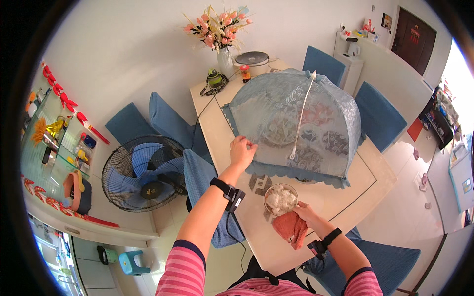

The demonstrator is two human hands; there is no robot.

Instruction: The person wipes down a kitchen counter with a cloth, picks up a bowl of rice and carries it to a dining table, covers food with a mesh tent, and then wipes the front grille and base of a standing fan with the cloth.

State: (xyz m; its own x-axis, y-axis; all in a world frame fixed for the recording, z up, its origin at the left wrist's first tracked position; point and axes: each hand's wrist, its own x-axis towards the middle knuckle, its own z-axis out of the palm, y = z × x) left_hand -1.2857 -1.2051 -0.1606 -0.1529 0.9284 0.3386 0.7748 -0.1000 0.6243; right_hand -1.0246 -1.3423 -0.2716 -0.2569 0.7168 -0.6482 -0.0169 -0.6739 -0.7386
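Note:
A blue-grey lace mesh food cover stands domed over dishes that show only dimly through it. My left hand is at its near left side, fingers curled together on the mesh; the exact grip is hard to see. Close to the table's front edge is a round bowl of white food that looks like cooked rice. My right hand is closed on an orange cloth at the right side of the bowl, its fingertips against or very near the rim. The cloth hangs down below the bowl.
The cream table has blue-covered chairs around it. A standing fan is on the left. At the table's far end are a flower vase, a lidded pot, a red-capped jar and a green-black headlamp.

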